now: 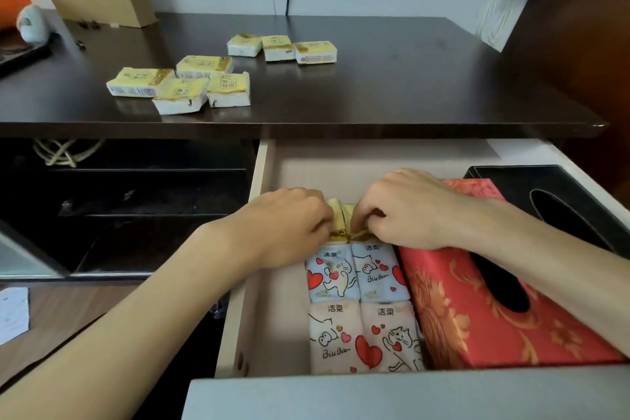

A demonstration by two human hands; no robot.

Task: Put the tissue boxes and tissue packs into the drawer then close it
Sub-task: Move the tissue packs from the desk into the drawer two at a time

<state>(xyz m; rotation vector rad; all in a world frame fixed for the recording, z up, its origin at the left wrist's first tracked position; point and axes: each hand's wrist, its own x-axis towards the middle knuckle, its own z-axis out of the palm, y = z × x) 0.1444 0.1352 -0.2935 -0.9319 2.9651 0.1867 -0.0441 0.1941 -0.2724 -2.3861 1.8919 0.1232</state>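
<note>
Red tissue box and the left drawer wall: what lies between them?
Head view: four cartoon packs, yellow packs behind, under both hands; bare drawer floor beside the wall.

2 bare forearms, left hand [289, 225], right hand [409, 211], seemingly no sleeves, rings

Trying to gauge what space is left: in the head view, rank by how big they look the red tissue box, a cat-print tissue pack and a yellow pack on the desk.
1. red tissue box
2. cat-print tissue pack
3. yellow pack

The yellow pack lies farther from the camera, so its rank below the cat-print pack is unsure.
</note>
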